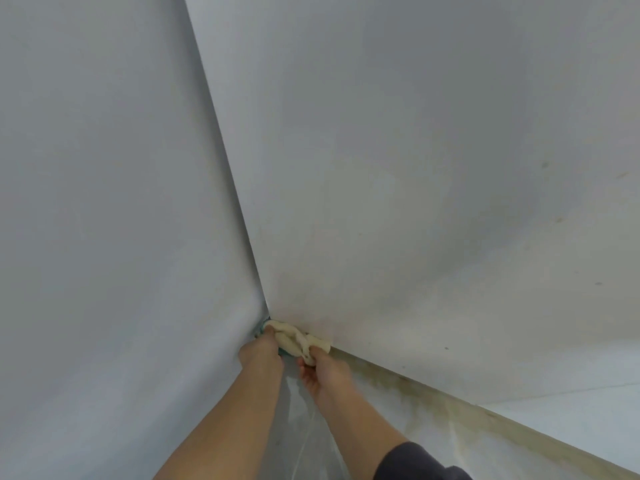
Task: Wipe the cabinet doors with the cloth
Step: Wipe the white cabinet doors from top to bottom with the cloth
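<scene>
While both hands bunch the cream cloth (294, 337) low at the seam, the wiping looks far from finished.
The left hand (261, 351) grips one end against the corner where the left cabinet door (104, 202) meets the right cabinet door (415, 168); the right hand (323, 374) pinches the other end. Specks and yellowish smudges mark the right door, and the ledge (433, 407) beneath is stained, so most of the job probably remains.
</scene>
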Motion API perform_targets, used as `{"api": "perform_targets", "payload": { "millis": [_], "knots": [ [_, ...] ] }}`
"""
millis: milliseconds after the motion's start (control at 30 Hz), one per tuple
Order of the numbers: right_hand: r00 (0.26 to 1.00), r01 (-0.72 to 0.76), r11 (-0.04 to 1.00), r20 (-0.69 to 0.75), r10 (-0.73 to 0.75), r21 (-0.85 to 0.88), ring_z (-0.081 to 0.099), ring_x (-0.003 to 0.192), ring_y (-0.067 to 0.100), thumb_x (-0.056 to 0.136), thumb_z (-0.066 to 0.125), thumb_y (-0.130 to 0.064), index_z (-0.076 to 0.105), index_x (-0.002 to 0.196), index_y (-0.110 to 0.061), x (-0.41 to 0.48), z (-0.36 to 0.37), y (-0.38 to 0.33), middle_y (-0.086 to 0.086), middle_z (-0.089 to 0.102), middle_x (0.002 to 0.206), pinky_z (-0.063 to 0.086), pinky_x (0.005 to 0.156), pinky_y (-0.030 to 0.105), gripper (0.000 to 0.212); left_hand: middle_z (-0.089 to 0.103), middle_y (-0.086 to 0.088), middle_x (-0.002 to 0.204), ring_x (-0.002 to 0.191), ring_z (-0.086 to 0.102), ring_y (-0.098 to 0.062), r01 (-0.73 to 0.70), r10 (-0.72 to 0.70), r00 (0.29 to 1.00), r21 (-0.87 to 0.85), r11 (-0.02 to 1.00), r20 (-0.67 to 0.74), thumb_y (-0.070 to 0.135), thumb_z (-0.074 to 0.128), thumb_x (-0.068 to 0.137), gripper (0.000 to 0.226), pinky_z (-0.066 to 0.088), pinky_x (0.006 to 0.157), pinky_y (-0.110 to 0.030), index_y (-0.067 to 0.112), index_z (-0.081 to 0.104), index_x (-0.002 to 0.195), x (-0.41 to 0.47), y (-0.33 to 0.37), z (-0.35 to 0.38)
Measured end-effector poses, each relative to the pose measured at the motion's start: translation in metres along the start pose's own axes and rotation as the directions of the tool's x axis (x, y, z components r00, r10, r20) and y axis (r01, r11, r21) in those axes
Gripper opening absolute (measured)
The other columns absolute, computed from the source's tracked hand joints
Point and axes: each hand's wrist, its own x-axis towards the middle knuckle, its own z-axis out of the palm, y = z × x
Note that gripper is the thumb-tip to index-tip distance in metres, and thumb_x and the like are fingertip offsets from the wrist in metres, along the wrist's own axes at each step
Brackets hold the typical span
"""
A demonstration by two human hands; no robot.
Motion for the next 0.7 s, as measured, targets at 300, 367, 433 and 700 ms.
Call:
{"api": "perform_targets", "payload": {
  "millis": [300,367,433,700],
  "knots": [
    [0.999,0.023,0.997,0.037,-0.026,0.073,0.062,0.049,0.016,0.093,0.058,0.001,0.064,0.092,0.004,-0.042,0.000,-0.018,0.016,0.067,0.074,0.045,0.038,0.020,0.007,0.063,-0.023,0.116,0.101,0.063,-0.036,0.082,-0.015,0.982,-0.355,0.931,0.188,0.011,0.069,0.089,0.039,0.053,0.088,-0.043,-0.011,0.058,0.120,-0.019,0.005,-0.010],
    [0.997,0.030,0.994,0.066,-0.037,0.104,0.063,0.047,0.015,0.093,0.058,0.002,0.064,0.096,0.006,-0.058,0.001,-0.025,0.016,0.068,0.078,0.044,0.037,0.019,0.008,0.063,-0.025,0.118,0.106,0.063,-0.037,0.108,0.000,0.966,-0.408,0.907,0.257,0.010,0.069,0.089,0.039,0.052,0.094,-0.049,-0.008,0.059,0.121,-0.035,0.012,-0.018],
    [0.994,0.040,0.990,0.096,-0.053,0.132,0.063,0.048,0.016,0.093,0.058,0.001,0.063,0.099,0.006,-0.077,0.002,-0.033,0.017,0.068,0.081,0.044,0.037,0.019,0.009,0.062,-0.024,0.119,0.110,0.062,-0.037,0.120,0.028,0.953,-0.461,0.879,0.301,0.009,0.068,0.089,0.038,0.051,0.097,-0.049,-0.007,0.059,0.123,-0.053,0.020,-0.025],
    [0.958,0.145,0.972,0.219,-0.185,0.184,0.065,0.054,0.015,0.093,0.058,0.000,0.063,0.098,0.005,-0.162,0.004,-0.069,0.013,0.068,0.072,0.044,0.040,0.017,0.009,0.064,-0.016,0.102,0.089,0.063,-0.022,0.142,0.193,0.873,-0.614,0.777,0.447,0.002,0.061,0.092,0.004,0.052,0.069,-0.032,0.001,0.062,0.096,-0.154,0.061,-0.058]
  ]
}}
